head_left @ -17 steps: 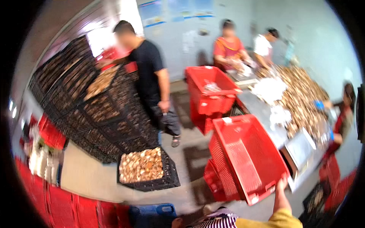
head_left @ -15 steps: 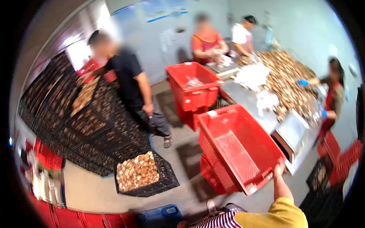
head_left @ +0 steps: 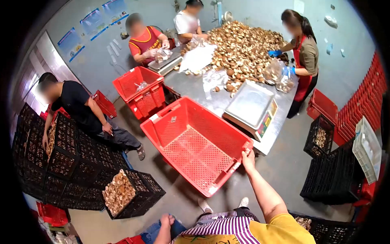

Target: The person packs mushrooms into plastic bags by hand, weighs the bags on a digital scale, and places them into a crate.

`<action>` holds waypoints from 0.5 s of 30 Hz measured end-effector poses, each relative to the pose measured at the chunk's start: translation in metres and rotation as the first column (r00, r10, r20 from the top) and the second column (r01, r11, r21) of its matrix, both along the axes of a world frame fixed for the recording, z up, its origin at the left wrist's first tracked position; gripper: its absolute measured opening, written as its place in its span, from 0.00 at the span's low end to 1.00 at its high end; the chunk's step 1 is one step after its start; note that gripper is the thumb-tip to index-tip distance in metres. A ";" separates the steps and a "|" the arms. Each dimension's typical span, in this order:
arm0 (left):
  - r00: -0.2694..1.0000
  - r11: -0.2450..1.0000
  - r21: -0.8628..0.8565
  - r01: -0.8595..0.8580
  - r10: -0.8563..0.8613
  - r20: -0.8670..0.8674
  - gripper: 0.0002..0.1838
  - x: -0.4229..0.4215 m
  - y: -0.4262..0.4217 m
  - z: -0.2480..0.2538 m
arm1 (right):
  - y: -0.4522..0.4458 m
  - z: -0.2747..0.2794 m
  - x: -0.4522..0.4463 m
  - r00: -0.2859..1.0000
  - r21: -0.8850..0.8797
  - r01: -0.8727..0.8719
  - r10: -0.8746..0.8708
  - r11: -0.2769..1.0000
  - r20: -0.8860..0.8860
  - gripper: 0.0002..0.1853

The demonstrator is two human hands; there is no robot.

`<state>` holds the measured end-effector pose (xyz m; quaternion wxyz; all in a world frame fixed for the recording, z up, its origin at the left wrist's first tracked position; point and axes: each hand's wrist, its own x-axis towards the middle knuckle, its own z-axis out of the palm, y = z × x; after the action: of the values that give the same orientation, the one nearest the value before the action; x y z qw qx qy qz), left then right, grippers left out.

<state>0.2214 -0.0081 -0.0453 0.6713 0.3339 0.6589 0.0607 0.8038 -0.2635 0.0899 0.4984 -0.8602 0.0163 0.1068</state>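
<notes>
A red crate [head_left: 195, 152] with a perforated floor stands tilted in view beside the metal table [head_left: 183, 83]; nothing lies inside it. My right hand [head_left: 248, 159] grips its right rim near the corner, fingers wrapped over the edge. Low in the view, my left hand [head_left: 166, 220] is held in front of my body with its fingers curled, near something blue; whatever it holds, if anything, is hidden. A scale [head_left: 250, 103] with a metal tray sits on the table just beyond the crate.
Mushrooms [head_left: 243, 51] are heaped on the table, with three people around it. A person in black [head_left: 79, 105] stands left by stacked black crates [head_left: 65, 150]. Another red crate [head_left: 138, 87] stands left of the table. Black crates [head_left: 333, 175] and red stacks are right.
The view has turned rightward, bringing the table, scale and right-hand stacks further in. My right hand remains on the red crate's rim. My left hand has come into clearer view.
</notes>
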 end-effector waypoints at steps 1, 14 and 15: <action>0.997 0.984 0.176 0.020 -0.006 -0.081 0.07 0.052 -0.009 0.041 | -0.005 -0.009 0.000 1.000 0.047 0.014 -0.014 0.999 0.007 0.30; 0.701 0.702 0.021 0.712 -0.708 -0.085 0.14 0.243 -0.216 0.064 | -0.322 -0.038 -0.062 0.779 0.221 0.037 0.110 0.975 -0.617 0.14; 0.708 0.704 0.073 0.706 -0.701 -0.088 0.10 0.246 -0.227 0.054 | -0.332 -0.032 -0.048 0.780 0.190 0.059 0.073 0.980 -0.621 0.14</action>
<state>0.4676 -0.2350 0.0087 0.6081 0.5947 0.4957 -0.1755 0.7554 -0.5954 0.0583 0.5476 -0.7219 0.1667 0.3888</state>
